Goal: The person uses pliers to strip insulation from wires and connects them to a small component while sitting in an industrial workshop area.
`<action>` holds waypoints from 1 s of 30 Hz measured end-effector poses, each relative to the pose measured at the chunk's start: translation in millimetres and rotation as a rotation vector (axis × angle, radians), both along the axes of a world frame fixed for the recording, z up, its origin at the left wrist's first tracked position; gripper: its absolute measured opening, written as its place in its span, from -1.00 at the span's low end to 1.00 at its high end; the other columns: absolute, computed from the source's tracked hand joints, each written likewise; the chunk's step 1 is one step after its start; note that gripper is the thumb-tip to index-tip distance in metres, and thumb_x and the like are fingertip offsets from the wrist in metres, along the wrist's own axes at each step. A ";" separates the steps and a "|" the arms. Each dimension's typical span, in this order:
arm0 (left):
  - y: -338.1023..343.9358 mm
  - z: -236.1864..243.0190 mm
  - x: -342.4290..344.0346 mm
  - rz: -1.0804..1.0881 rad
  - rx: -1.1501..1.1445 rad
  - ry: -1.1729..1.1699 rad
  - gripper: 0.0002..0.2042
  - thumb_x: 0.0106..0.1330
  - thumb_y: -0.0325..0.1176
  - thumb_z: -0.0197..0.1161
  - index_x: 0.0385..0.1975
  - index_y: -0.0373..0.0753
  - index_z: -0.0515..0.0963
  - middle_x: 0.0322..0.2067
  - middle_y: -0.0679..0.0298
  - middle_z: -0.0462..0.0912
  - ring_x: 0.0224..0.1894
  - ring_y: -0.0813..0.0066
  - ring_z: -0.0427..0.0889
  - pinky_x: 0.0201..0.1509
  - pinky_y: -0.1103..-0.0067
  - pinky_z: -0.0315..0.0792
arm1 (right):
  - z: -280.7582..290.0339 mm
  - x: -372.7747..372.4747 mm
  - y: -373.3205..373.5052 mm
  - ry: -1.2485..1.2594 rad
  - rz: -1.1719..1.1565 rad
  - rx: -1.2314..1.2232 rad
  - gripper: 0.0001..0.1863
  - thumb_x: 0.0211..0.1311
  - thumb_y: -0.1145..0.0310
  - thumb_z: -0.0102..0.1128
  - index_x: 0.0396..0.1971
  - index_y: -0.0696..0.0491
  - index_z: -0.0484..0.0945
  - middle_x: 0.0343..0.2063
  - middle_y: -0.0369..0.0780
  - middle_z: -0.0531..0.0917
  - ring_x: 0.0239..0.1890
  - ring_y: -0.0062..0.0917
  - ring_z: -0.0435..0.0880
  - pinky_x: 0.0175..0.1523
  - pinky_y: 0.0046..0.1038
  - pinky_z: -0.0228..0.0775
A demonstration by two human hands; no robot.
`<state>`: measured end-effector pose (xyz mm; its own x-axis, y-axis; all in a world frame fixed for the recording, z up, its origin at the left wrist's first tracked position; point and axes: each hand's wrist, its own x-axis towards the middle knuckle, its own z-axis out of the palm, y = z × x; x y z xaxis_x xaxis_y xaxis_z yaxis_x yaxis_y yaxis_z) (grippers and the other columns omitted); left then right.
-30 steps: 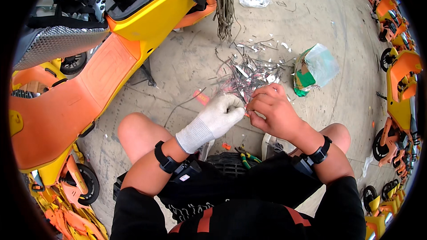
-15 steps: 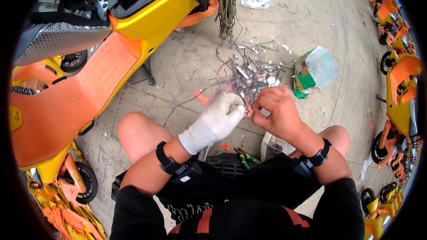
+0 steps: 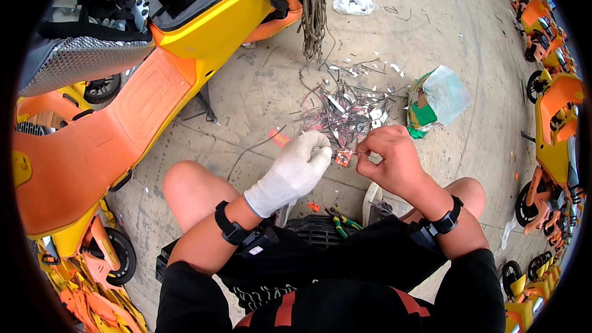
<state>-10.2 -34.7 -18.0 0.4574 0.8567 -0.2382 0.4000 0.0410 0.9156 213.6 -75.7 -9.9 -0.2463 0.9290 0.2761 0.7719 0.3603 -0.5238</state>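
Note:
My left hand (image 3: 300, 161), in a white knitted glove, is closed in a pinch, its fingertips turned toward the right hand. Bare and also pinching, my right hand (image 3: 390, 155) is a short way across from it. A thin wire (image 3: 350, 152) spans the small gap between the two hands; its ends are hidden in the fingers. Just below the wire shows a small orange-red piece with pale and dark marks (image 3: 343, 159); whether it hangs there or lies on the floor I cannot tell. Beyond both hands spreads a heap of dark wire scraps and white bits (image 3: 348, 108).
A green and clear plastic bag (image 3: 438, 98) stands right of the heap. Green-handled pliers (image 3: 340, 225) lie between my feet beside an orange bit (image 3: 314, 206). A yellow-orange scooter body (image 3: 148, 98) fills the left, with a cable bundle (image 3: 313, 18) hanging from it. Scooters (image 3: 555, 111) line the right.
My hands have drawn slightly apart, the left one moving left and the right one a little right. The thin wire and more of the orange-red piece now show between them.

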 end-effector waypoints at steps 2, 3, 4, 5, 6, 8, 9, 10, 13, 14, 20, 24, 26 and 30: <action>2.5 -4.5 -5.5 0.050 0.047 0.007 -0.81 0.40 -0.32 0.15 -0.18 -0.34 0.53 -0.38 0.22 0.61 -0.31 0.55 0.58 -0.19 0.54 0.48 | 2.1 5.8 -0.3 -0.003 -0.032 -0.034 -0.90 -0.14 0.52 0.33 -0.55 0.02 0.61 -0.50 -0.31 0.67 -0.29 -0.41 0.67 -0.05 -0.39 0.37; 8.2 -4.7 -11.5 0.088 0.053 0.010 -0.81 0.41 -0.33 0.16 -0.16 -0.33 0.53 -0.37 0.27 0.59 -0.30 0.61 0.55 -0.18 0.58 0.47 | 3.1 13.4 1.9 -0.003 -0.056 -0.060 -0.91 -0.13 0.52 0.32 -0.55 0.03 0.61 -0.50 -0.29 0.68 -0.29 -0.39 0.67 -0.05 -0.38 0.38; 15.2 -3.9 -18.1 0.125 0.061 0.014 -0.82 0.42 -0.33 0.17 -0.14 -0.31 0.54 -0.36 0.32 0.57 -0.29 0.68 0.52 -0.17 0.63 0.45 | 4.2 20.5 3.3 -0.002 -0.081 -0.083 -0.92 -0.11 0.52 0.32 -0.54 0.04 0.61 -0.49 -0.28 0.68 -0.29 -0.38 0.67 -0.04 -0.37 0.38; 22.4 -3.8 -25.8 0.088 0.054 0.088 -0.82 0.43 -0.34 0.16 -0.12 -0.31 0.55 -0.32 0.30 0.60 -0.25 0.66 0.56 -0.13 0.63 0.47 | -0.3 25.7 3.2 0.036 -0.097 -0.042 -0.94 -0.07 0.44 0.34 -0.55 0.01 0.62 -0.49 -0.29 0.69 -0.32 -0.33 0.67 -0.10 -0.30 0.38; 24.5 -1.6 -28.4 0.143 0.044 0.044 -0.81 0.42 -0.34 0.17 -0.14 -0.32 0.55 -0.36 0.30 0.61 -0.30 0.64 0.56 -0.18 0.61 0.47 | -3.0 32.8 3.0 0.015 -0.127 -0.051 -0.94 -0.06 0.44 0.34 -0.54 0.02 0.63 -0.48 -0.28 0.70 -0.32 -0.31 0.68 -0.10 -0.30 0.38; 27.8 3.7 -35.3 0.257 0.026 -0.038 -0.80 0.39 -0.32 0.18 -0.18 -0.34 0.56 -0.43 0.30 0.62 -0.40 0.58 0.57 -0.28 0.57 0.48 | -4.6 42.8 5.4 -0.020 -0.182 -0.070 -0.94 -0.05 0.43 0.35 -0.53 0.04 0.64 -0.47 -0.25 0.72 -0.33 -0.28 0.69 -0.10 -0.30 0.40; 33.2 -15.7 -45.0 0.264 0.015 -0.112 -0.80 0.40 -0.32 0.18 -0.18 -0.35 0.56 -0.43 0.33 0.61 -0.39 0.63 0.56 -0.28 0.61 0.46 | -1.3 47.0 6.1 -0.020 -0.193 -0.067 -0.93 0.00 0.44 0.34 -0.49 0.09 0.66 -0.46 -0.18 0.73 -0.33 -0.23 0.70 -0.13 -0.29 0.46; 33.2 -20.4 -45.4 0.273 0.021 -0.117 -0.80 0.41 -0.33 0.17 -0.18 -0.36 0.56 -0.43 0.34 0.61 -0.39 0.64 0.55 -0.28 0.61 0.46 | -1.6 50.6 6.7 0.026 -0.231 -0.102 -0.93 0.02 0.46 0.33 -0.47 0.11 0.66 -0.46 -0.16 0.73 -0.32 -0.22 0.71 -0.14 -0.29 0.47; 31.3 -20.3 -43.0 0.285 0.003 -0.100 -0.80 0.41 -0.34 0.17 -0.18 -0.37 0.56 -0.43 0.35 0.60 -0.39 0.67 0.52 -0.28 0.62 0.45 | 2.0 56.3 7.1 0.089 -0.320 -0.174 -0.93 0.10 0.50 0.29 -0.42 0.16 0.67 -0.45 -0.10 0.72 -0.31 -0.20 0.71 -0.18 -0.31 0.54; 30.1 -12.0 -37.5 0.281 -0.029 -0.074 -0.80 0.41 -0.33 0.17 -0.18 -0.37 0.56 -0.42 0.35 0.60 -0.39 0.67 0.52 -0.27 0.63 0.45 | 3.6 56.3 7.4 0.070 -0.319 -0.164 -0.93 0.09 0.49 0.30 -0.41 0.16 0.67 -0.45 -0.10 0.72 -0.30 -0.21 0.71 -0.17 -0.30 0.53; 31.9 -11.0 -24.4 0.261 -0.099 -0.084 -0.82 0.43 -0.33 0.18 -0.12 -0.30 0.54 -0.45 0.48 0.49 -0.46 0.79 0.36 -0.42 0.74 0.25 | 13.2 49.4 17.0 0.068 -0.311 -0.122 -0.88 0.14 0.43 0.35 -0.35 0.15 0.67 -0.40 -0.13 0.73 -0.29 -0.26 0.71 -0.16 -0.32 0.51; 33.0 -16.5 -21.9 0.222 -0.012 -0.010 -0.82 0.43 -0.33 0.19 -0.12 -0.29 0.54 -0.47 0.48 0.47 -0.47 0.78 0.35 -0.43 0.73 0.24 | 12.9 45.7 19.8 0.153 -0.307 -0.155 -0.85 0.23 0.40 0.35 -0.29 0.16 0.67 -0.38 -0.16 0.73 -0.28 -0.37 0.70 -0.15 -0.39 0.50; 28.4 -11.6 -18.4 0.244 -0.043 -0.058 -0.82 0.43 -0.32 0.19 -0.12 -0.29 0.55 -0.48 0.48 0.46 -0.49 0.78 0.34 -0.44 0.73 0.24 | 12.6 45.2 18.7 0.175 -0.295 -0.152 -0.85 0.25 0.39 0.35 -0.28 0.17 0.67 -0.38 -0.16 0.73 -0.28 -0.38 0.71 -0.14 -0.39 0.50; 25.7 -1.3 -17.1 0.273 -0.154 -0.063 -0.77 0.40 -0.31 0.20 -0.14 -0.37 0.57 -0.40 0.36 0.56 -0.35 0.67 0.48 -0.25 0.63 0.42 | 12.2 45.0 15.7 0.169 -0.274 -0.136 -0.85 0.27 0.40 0.33 -0.28 0.17 0.68 -0.39 -0.16 0.73 -0.26 -0.36 0.71 -0.11 -0.39 0.52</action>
